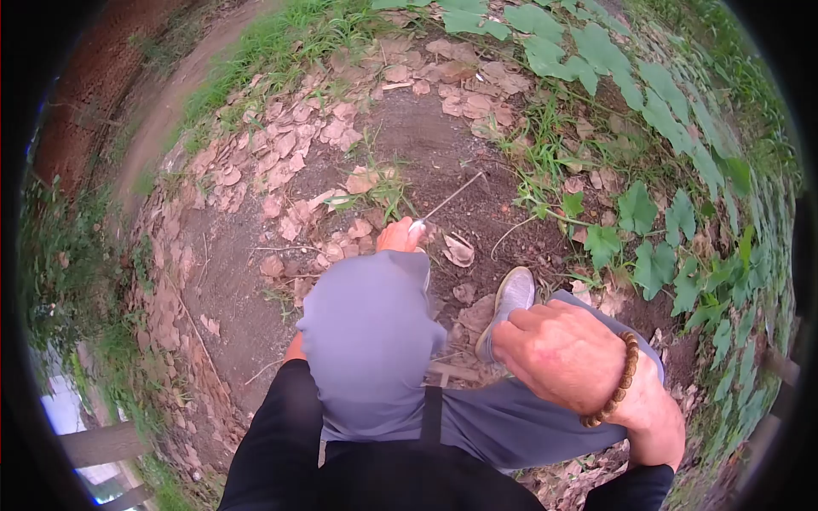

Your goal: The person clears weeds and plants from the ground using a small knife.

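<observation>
Beyond the raised left knee, my left hand (396,236) is closed around the near end of a thin rod (452,196). The rod slants up and right, its far tip at the dark bare soil (503,213). The knee in grey trousers (366,332) hides the left forearm. My right hand (567,353), with a brown beaded bracelet (620,383) at the wrist, is curled closed above the right leg. Its fingertips are turned down, and anything inside them is hidden. A curled dry leaf (458,250) lies right of my left hand.
A light shoe (515,294) stands on the ground beside my right hand. Broad green vine leaves (654,268) spread along the right. Dry leaves (273,153) cover ground at the upper left, near grass (256,60). A thin curved stem (511,230) lies on the soil.
</observation>
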### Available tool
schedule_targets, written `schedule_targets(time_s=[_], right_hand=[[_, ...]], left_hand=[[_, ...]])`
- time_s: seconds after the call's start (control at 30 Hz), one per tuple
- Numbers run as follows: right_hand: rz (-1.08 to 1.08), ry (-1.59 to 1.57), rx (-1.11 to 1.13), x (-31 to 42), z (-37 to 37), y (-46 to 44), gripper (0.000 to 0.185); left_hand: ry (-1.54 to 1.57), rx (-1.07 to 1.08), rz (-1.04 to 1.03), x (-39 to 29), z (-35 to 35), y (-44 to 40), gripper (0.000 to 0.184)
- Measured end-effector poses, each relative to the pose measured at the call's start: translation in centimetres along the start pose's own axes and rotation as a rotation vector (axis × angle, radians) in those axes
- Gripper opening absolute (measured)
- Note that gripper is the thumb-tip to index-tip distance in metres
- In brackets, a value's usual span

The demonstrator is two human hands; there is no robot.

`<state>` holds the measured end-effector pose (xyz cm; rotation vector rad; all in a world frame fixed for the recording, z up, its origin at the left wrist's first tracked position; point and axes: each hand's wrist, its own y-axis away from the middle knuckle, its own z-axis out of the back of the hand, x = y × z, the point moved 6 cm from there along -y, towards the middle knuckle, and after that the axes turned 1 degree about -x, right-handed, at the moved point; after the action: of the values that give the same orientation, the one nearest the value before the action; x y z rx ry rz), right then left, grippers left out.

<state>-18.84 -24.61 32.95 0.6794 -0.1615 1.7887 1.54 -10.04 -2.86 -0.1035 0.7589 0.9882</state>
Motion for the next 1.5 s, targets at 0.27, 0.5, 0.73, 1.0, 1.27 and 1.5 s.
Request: schedule_targets(time_s=[0.27, 0.5, 0.73, 1.0, 1.27, 1.5], right_hand=[[0.026, 0.04, 0.001, 0.5, -0.9, 0.7, 0.01], [0.064, 0.049, 0.006, 0.6, -0.5, 0.6, 0.011], [0.014, 0.012, 0.031, 0.2, -0.2, 0.3, 0.01], [0.023, 0.043, 0.018, 0.2, -0.6, 0.6, 0.009], [0.051, 0.022, 0.001, 0.5, -0.4, 0.5, 0.01], [0.028, -0.002, 0.005, 0.3, -0.3, -0.3, 0.009]], left_hand=[[0.059, -0.038, 0.112, 4.7, 3.9, 1.7, 0.031], [0.25, 0.054, 0.066, 0.5, 2.4, -0.5, 0.03], [0.05, 0.109, -0.041, -0.9, -4.5, -3.9, 0.031], [0.16, 0.063, 0.066, 3.3, -1.5, 2.0, 0.031], [0.156, -0.019, 0.092, 3.1, 1.5, 4.8, 0.032], [0.123, -0.061, 0.062, 1.0, -0.4, -0.7, 0.032]])
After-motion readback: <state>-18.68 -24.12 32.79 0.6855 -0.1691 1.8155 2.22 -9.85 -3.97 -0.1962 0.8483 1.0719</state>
